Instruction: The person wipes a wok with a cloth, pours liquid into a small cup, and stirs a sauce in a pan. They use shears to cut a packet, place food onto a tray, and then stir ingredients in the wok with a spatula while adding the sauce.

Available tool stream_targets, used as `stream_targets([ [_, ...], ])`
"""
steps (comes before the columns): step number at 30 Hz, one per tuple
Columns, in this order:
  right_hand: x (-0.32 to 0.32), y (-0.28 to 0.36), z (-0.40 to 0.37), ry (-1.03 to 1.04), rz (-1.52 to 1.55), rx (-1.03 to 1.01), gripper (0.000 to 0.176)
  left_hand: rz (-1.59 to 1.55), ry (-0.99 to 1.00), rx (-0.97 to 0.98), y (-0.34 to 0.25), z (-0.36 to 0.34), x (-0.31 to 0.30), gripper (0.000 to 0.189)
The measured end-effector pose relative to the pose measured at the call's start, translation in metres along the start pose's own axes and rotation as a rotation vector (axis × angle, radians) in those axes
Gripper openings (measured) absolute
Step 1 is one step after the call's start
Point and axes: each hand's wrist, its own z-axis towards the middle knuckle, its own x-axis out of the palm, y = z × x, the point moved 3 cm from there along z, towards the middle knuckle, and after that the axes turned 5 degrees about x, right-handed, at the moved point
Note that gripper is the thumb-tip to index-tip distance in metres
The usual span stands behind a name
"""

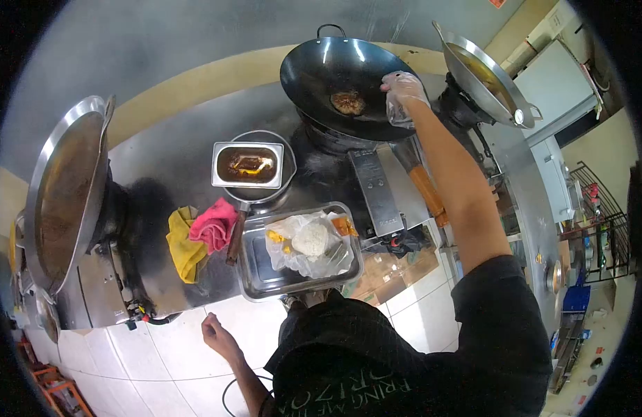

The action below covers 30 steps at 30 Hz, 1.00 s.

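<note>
My right hand [404,92], in a clear plastic glove, is over the right side of a dark wok [307,76]. Its fingers are bent together; whatever they may hold is hidden. A browned patty-like piece of food [348,103] lies in the wok, left of the hand. My left hand [219,338] hangs low above the tiled floor, fingers loosely curled with nothing visible in them. Closest to it on the counter are a yellow cloth [185,247], a pink cloth [214,228] and a metal tray [255,274] bearing white rice [311,240] on a plastic sheet.
A square metal container [219,167] of brown sauce rests on a wooden-handled pan [292,167]. Large pans stand at left [39,208] and back right [467,66]. A brown-handled tool [425,189] lies beneath my right forearm, beside a metal box [376,194].
</note>
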Motion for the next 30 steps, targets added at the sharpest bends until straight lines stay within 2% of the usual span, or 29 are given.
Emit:
stream_targets([
  [2, 0.014, -0.014, 0.006, 0.118, 0.690, 0.245, 0.015, 0.003, -0.024, 0.008, -0.001, -0.001, -0.004, 0.024],
  [5, 0.018, -0.012, 0.007, 0.264, 0.766, 0.385, 0.021, 0.004, -0.033, -0.001, 0.001, 0.001, -0.007, 0.024],
  [8, 0.025, -0.016, 0.011, 0.248, 0.962, 0.466, 0.019, -0.001, -0.040, -0.027, 0.004, 0.003, -0.009, 0.024],
  [11, 0.022, -0.020, 0.008, 0.387, 1.042, 0.479, 0.017, -0.002, -0.026, -0.021, 0.010, 0.006, -0.012, 0.024],
  [20, -0.017, -0.036, -0.017, 0.231, 1.363, 0.510, 0.014, -0.001, -0.013, 0.018, 0.013, 0.016, -0.007, 0.024],
  [22, -0.041, -0.015, -0.039, 0.140, 1.110, 0.368, 0.014, 0.035, 0.034, 0.016, 0.020, 0.021, -0.008, 0.022],
  [23, -0.047, -0.014, -0.041, 0.168, 1.235, 0.360, 0.013, 0.052, 0.028, 0.000, 0.035, 0.027, -0.009, 0.022],
  [24, -0.051, -0.007, -0.044, 0.303, 1.142, 0.423, 0.018, 0.043, 0.022, 0.055, 0.031, 0.026, -0.007, 0.021],
  [25, -0.059, 0.021, -0.067, 0.139, 1.146, 0.239, 0.018, 0.031, 0.008, 0.086, 0.024, 0.024, -0.006, 0.020],
  [26, -0.062, 0.039, -0.082, 0.290, 1.193, 0.388, 0.019, 0.015, 0.008, 0.069, 0.029, 0.026, -0.003, 0.020],
  [27, -0.064, 0.060, -0.100, 0.213, 1.180, 0.270, 0.021, -0.007, 0.013, 0.057, 0.035, 0.027, -0.002, 0.020],
  [28, -0.061, 0.075, -0.112, 0.263, 1.192, 0.161, 0.027, -0.025, 0.007, 0.041, 0.025, 0.026, 0.002, 0.020],
  [30, -0.043, 0.119, -0.183, 0.060, 0.809, 0.062, 0.027, -0.055, 0.012, 0.007, 0.014, 0.022, 0.003, 0.020],
])
